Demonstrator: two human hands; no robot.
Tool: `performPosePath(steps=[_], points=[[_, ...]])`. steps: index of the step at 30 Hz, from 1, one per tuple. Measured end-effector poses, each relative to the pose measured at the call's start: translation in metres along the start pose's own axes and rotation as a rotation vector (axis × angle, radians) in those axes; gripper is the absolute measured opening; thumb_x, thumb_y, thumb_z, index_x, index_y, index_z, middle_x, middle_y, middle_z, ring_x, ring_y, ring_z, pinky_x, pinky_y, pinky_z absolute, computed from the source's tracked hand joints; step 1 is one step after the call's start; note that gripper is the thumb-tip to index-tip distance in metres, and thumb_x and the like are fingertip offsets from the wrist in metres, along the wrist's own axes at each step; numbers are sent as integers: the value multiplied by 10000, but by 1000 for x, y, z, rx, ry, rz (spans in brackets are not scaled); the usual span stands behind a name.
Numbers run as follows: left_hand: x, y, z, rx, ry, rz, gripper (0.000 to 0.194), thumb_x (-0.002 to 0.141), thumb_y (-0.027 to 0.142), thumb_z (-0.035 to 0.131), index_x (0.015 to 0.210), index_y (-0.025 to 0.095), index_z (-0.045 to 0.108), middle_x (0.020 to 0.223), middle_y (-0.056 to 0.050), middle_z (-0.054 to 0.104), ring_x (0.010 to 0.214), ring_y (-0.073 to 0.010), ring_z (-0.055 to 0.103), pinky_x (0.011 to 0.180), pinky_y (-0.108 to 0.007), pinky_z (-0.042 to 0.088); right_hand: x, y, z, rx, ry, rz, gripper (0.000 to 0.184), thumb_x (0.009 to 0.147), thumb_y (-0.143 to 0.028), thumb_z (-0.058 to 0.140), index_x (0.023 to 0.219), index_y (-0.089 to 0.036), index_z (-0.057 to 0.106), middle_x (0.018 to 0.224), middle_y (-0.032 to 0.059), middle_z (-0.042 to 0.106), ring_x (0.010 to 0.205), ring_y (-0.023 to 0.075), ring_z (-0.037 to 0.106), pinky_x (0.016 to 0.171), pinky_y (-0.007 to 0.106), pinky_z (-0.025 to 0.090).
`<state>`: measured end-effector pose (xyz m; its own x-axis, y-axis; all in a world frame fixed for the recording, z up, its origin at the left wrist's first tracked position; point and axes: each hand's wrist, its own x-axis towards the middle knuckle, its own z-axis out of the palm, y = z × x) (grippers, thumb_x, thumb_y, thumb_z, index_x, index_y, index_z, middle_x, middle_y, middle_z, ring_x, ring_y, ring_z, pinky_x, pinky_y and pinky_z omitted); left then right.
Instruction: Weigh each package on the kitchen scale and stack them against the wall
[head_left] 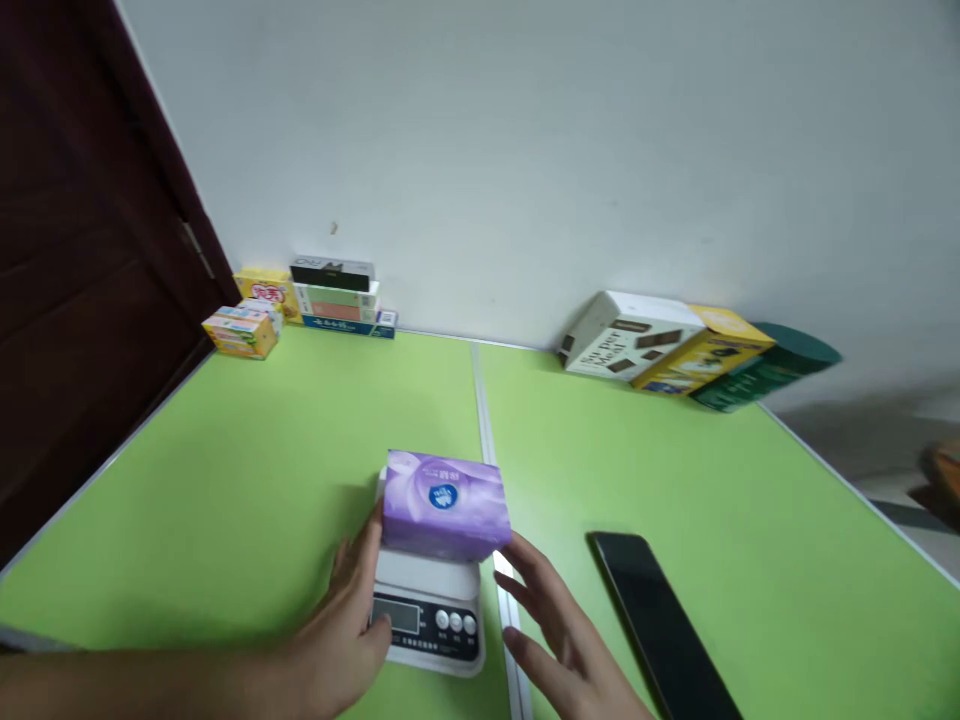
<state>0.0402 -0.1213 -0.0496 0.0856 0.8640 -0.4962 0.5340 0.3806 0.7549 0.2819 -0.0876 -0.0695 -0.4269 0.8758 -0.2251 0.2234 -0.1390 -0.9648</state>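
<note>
A purple tissue pack (445, 503) lies on a small white kitchen scale (428, 608) on the green table (247, 490). My left hand (349, 610) is at the pack's left side, fingers spread and close to the pack and the scale's edge. My right hand (559, 640) hovers just right of the pack, fingers stretched out, holding nothing. Whether the fingertips touch the pack is unclear.
A black phone (664, 625) lies right of my right hand. Stacked boxes (334, 298) and small yellow cartons (241, 330) stand at the far left by the wall. White, yellow and green boxes (675, 350) lean at the far right. A dark door (82, 280) is on the left.
</note>
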Motion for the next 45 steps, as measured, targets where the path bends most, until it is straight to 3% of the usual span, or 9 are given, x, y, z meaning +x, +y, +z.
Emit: performPosePath(steps=[5,9,14,19,24,28,35,40,45], points=[[-4,1,-12,-106,34,9,930,762,97,449,1429,311,-162,1546,45,-106,1374,-220,-211,1122,-486,-48,25,2,-28,-158,69,-50,609,860,-433,515,1391,-405,218,1475,68,314,1307,278,383,1036,486,384],[-2,6,-19,-218,-12,14,947,760,118,469,1413,370,-168,1540,68,-132,1359,-239,-241,1107,-536,-57,49,-8,-40,-301,-3,-74,791,795,-394,620,1422,-423,140,1499,57,270,1305,305,379,989,470,444],[5,14,-23,-251,-88,54,977,708,87,504,1446,313,-95,1559,2,27,1398,-271,-137,1129,-525,28,70,-21,-35,-372,-117,-13,731,785,-401,638,1409,-329,264,1432,96,394,1203,300,497,985,435,455],[17,21,-38,-252,-87,77,915,743,118,472,1457,272,-80,1557,-15,58,1414,-282,-64,1137,-522,51,85,-40,-27,-366,-77,-2,643,772,-400,657,1338,-293,373,1364,108,476,1118,289,561,966,428,468],[43,21,-55,-277,-2,155,892,756,119,461,1460,260,-68,1559,-7,12,1419,-254,-54,1149,-484,33,118,-53,-19,-279,-45,-46,621,778,-394,657,1322,-290,376,1370,110,460,1191,285,507,957,408,480],[88,17,-80,-384,174,247,895,741,117,487,1464,235,-27,1555,-52,82,1420,-240,53,1156,-426,77,174,-60,-2,-225,-9,-132,582,771,-409,660,1280,-275,410,1342,114,479,1155,276,531,907,420,514],[187,6,-157,-606,590,260,914,693,94,514,1450,184,10,1554,-90,51,1418,-208,90,1148,-350,123,317,-84,49,-147,40,-289,551,721,-310,678,1223,-254,458,1278,76,526,1191,269,482,908,466,504],[220,2,-189,-608,690,194,947,671,55,522,1444,193,-8,1547,-114,49,1411,-198,127,1117,-357,207,391,-100,85,-164,1,-320,513,703,-209,646,1188,-210,476,1210,92,562,1151,264,503,903,446,500],[243,-11,-207,-568,760,111,977,657,52,565,1442,192,1,1548,-131,17,1419,-208,82,1126,-366,168,431,-89,116,-153,12,-376,546,701,-169,611,1224,-167,455,1256,119,535,1170,259,490,941,424,465]])
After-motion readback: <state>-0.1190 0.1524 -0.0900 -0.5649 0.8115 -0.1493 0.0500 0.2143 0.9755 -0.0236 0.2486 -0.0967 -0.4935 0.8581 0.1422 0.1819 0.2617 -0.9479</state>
